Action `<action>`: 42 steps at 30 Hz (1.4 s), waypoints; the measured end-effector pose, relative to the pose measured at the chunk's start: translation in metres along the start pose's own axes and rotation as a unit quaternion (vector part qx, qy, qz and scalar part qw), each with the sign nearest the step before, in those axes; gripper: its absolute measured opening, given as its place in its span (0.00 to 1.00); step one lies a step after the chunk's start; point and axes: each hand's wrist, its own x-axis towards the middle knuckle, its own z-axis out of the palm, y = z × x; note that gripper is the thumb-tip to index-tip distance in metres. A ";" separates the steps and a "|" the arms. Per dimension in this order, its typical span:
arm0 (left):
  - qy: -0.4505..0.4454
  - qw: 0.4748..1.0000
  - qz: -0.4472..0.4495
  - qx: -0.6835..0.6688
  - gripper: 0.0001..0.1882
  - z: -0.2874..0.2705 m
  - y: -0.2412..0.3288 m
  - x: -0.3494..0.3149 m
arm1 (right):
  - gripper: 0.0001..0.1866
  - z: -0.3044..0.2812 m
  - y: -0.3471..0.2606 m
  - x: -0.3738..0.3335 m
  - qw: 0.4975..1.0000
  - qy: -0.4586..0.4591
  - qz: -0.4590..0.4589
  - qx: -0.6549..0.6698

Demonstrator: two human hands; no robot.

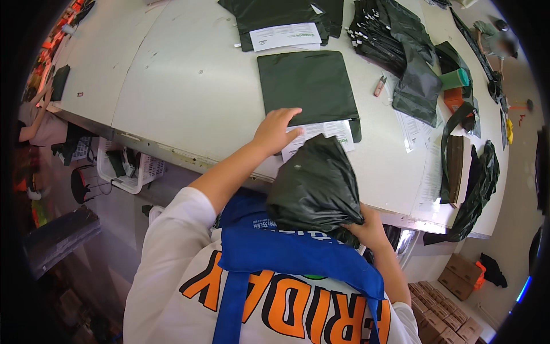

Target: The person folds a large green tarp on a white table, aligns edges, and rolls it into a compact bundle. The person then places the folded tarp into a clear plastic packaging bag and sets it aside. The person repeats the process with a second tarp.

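My right hand (369, 230) is closed on the lower right corner of a crumpled black plastic bag (315, 186), which hangs in front of my blue apron at the table's edge. Above and left of it, my left hand (276, 133) has its fingers apart over the near edge of a flat dark green fabric piece (306, 83). A white printed sheet (341, 132) sticks out from under that piece, partly hidden by the bag. I cannot tell whether my left hand touches the fabric.
Farther back lie more dark folded pieces (281, 20) with a printed sheet (286, 37). At right are a heap of black strips (372, 34), small pink snips (380, 86), a green cup-like item (454, 79) and papers (418, 129). A white basket (129, 178) stands below the table's left side; another person's arm (37, 117) reaches in far left.
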 end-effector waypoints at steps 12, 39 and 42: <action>-0.054 0.905 0.232 0.352 0.16 -0.003 -0.019 0.048 | 0.24 -0.061 0.023 0.020 0.991 0.105 0.063 0.045; 0.123 0.962 0.231 0.077 0.27 -0.020 0.092 -0.032 | 0.22 0.010 0.001 0.086 0.951 0.180 0.087 0.236; 0.107 0.976 0.190 0.012 0.46 -0.006 0.064 -0.057 | 0.21 0.005 -0.011 0.074 0.888 0.159 0.108 0.418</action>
